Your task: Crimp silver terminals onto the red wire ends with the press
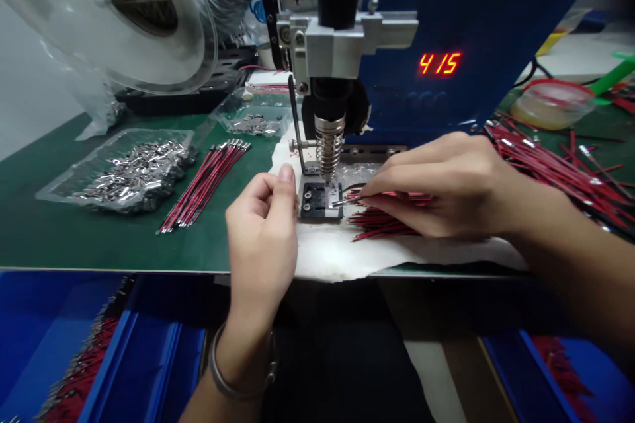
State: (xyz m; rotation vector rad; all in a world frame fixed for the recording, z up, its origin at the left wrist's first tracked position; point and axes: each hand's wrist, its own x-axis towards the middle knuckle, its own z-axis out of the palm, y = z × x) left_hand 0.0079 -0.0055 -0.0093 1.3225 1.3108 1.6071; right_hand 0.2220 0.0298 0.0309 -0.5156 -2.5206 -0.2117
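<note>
My right hand [441,185] lies on a bundle of red and black wires [381,221] and pinches one wire, its tip pushed onto the black fixture block [320,201] under the press head [330,139] of the blue machine [446,26]. My left hand [262,238] hovers just left of the block, fingers curled with thumb against forefinger. Whether it holds a small part I cannot make out. A white cloth [337,254] lies under the block and the wires.
A finished bundle of wires [206,182] lies on the green mat [74,231], beside a clear bag of metal terminals [133,168]. More wires [560,172] pile up at right. A big clear reel [133,13] stands behind. Blue bins [124,350] sit below the bench. The counter [439,64] reads 415.
</note>
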